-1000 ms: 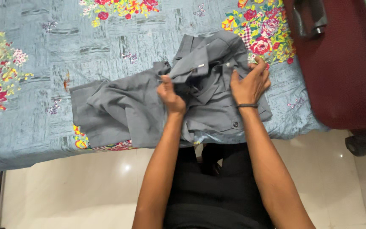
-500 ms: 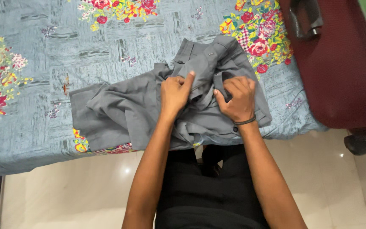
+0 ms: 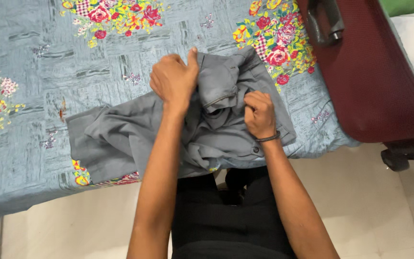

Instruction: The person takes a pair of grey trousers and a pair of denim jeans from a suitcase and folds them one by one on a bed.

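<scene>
Trousers (image 3: pixel 120 136), grey, lie crumpled on the sheet (image 3: pixel 34 96) at the bed's near edge. The left hand (image 3: pixel 173 79) has risen from the middle of the cloth to the waistband's far end, fist closed on it, thumb up. The right hand (image 3: pixel 259 114) has slipped nearer the body and is clenched on a fold just right of that grip. Beyond the right hand stands a maroon suitcase (image 3: pixel 384 81), zipped, its contents hidden.
</scene>
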